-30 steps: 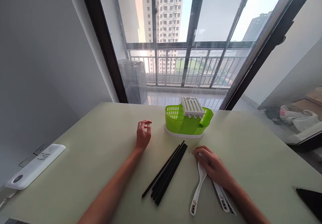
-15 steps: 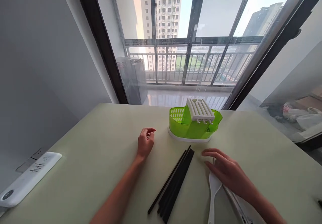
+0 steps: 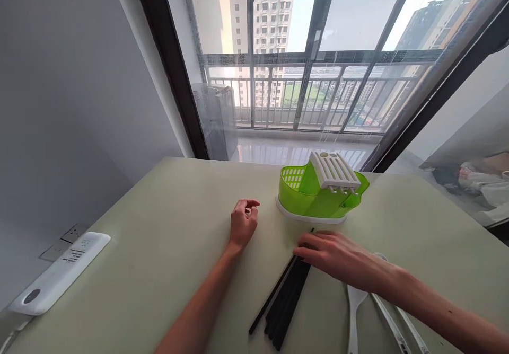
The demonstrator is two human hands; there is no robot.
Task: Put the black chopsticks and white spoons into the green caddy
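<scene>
A bundle of black chopsticks (image 3: 287,302) lies slantwise on the table in front of me. My right hand (image 3: 324,250) reaches across from the right, its thumb and bent fingers closed over the chopsticks' far ends, which they partly hide. To the left, my left hand (image 3: 244,222) rests on the table with loosely curled fingers, a gap between thumb and forefinger, and nothing visible in it. Behind the hands stands a green utensil holder (image 3: 304,200) with a white slotted top and white base. Under my right forearm lie a white spoon-like utensil (image 3: 356,301) and other pale-handled utensils (image 3: 392,322), partly covered.
The pale green tabletop (image 3: 167,237) reaches back to a glazed door with a dark frame (image 3: 175,68). On the left edge, near a wall socket (image 3: 74,232), lies a white power strip (image 3: 63,274) with a cable. Bags (image 3: 483,182) show behind the glass at right.
My right hand has moved left from the white utensils onto the far ends of the chopsticks. My left hand keeps its place on the table. The view has shifted slightly.
</scene>
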